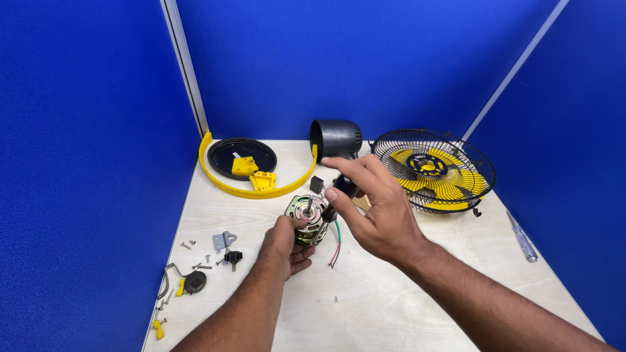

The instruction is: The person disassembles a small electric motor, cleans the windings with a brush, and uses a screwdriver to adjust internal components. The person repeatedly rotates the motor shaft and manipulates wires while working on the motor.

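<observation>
Left hand (285,246) closed in a firm grip on the fan motor (306,218), held just above the tabletop (391,293) with the shaft up. Right hand (375,208) pinching a small black part (343,189) at the motor's upper edge; loose coloured wires (336,246) hanging below. Around these, signs of a fan well taken apart: black motor cover (336,138) behind, wire guard with yellow blades (433,171) to the right, yellow ring (257,189) and black disc (241,156) to the left, screws and brackets (215,251) near the left edge. A screwdriver (523,238) lying far right. No reassembly visible yet.
</observation>
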